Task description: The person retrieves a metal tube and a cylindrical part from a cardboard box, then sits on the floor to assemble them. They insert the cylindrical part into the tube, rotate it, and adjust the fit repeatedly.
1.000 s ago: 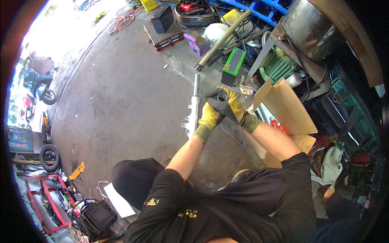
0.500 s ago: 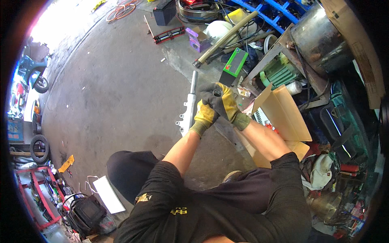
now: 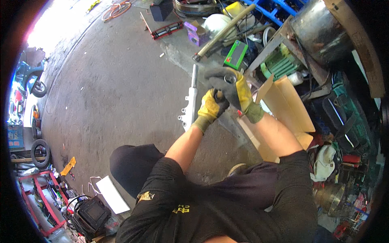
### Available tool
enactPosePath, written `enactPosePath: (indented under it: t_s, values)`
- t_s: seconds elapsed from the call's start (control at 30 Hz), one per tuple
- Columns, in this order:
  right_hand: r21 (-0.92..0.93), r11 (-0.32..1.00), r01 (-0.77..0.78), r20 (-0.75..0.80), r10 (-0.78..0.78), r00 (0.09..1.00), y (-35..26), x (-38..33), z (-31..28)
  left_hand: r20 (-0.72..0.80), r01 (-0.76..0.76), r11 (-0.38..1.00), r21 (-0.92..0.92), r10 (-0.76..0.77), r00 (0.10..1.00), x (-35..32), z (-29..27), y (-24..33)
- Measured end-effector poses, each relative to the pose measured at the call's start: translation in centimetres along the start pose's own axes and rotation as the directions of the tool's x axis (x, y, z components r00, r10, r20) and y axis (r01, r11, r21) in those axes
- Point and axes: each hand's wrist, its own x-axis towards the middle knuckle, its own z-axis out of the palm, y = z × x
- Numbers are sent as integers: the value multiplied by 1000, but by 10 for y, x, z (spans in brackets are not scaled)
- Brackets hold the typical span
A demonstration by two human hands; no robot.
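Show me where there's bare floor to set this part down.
Bare concrete floor runs left of the silver fork leg, up to the red frame. Crowded: around the cardboard box, green motor and metal drum right of both gloved hands.

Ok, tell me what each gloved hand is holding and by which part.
The right hand wraps over the top of a small round metal part. The left hand grips something below it, hidden by the gloves. The silver fork leg lies unheld.
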Motion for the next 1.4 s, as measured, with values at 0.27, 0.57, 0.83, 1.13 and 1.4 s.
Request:
enactPosePath:
  t_s: [0.27,0.57,0.83,1.13,1.4]
  values:
    - [-150,989,-11,47,18,999,80,-18,-13,212,-59,847,528,-64,975,6,13,-5]
    - [180,963,-201,3,203,979,-7,-6,-6,40,83,996,-16,-82,996,1,3,21]
    - [-137,990,-31,-24,28,999,110,10,-28,17,-266,913,309,274,962,0,10,7]
    - [191,980,-51,-48,61,997,2,0,3,-113,-100,995,19,101,988,5,19,12]
    - [28,999,31,-85,-28,996,11,-11,11,-117,-60,998,30,63,991,-5,14,9]
